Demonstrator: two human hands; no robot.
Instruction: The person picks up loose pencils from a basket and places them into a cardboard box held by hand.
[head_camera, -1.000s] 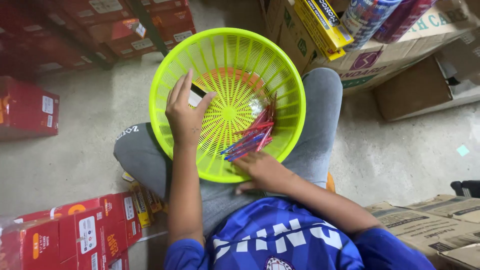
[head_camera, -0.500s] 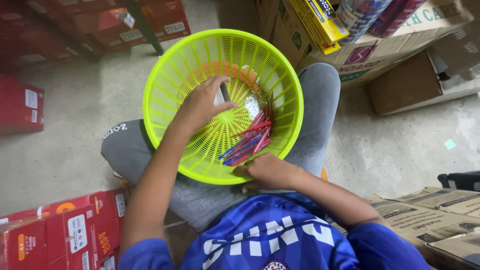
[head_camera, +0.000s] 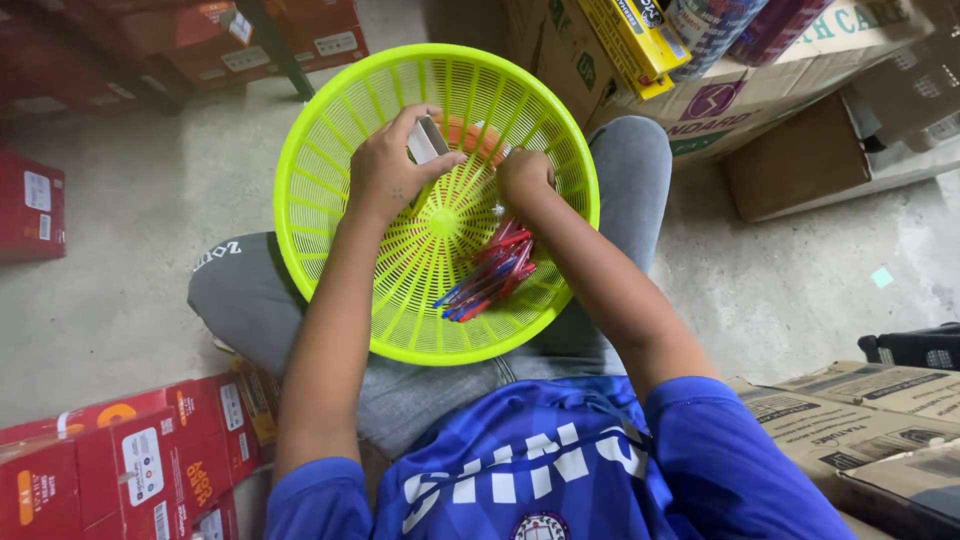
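round lime-green slotted plastic basket (head_camera: 330, 150) on lap, frame centre. left hand (head_camera: 385, 170) pinches small grey-white box (head_camera: 428, 140); right hand (head_camera: 525, 178) curled, grip unclear. risk: basket tips, red-and-blue pens (head_camera: 490, 275) spill onto concrete floor (head_camera: 120, 260).

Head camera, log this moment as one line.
left hand: holds small grey box | right hand: in green basket, above pens

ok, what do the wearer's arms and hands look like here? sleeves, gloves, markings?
Both hands are bare: no gloves, rings or watch visible on the left hand or the right hand. Forearms are uncovered. Short sleeves of a bright blue jersey with white lettering end above the elbows. A small dark mark sits on the back of the left hand.
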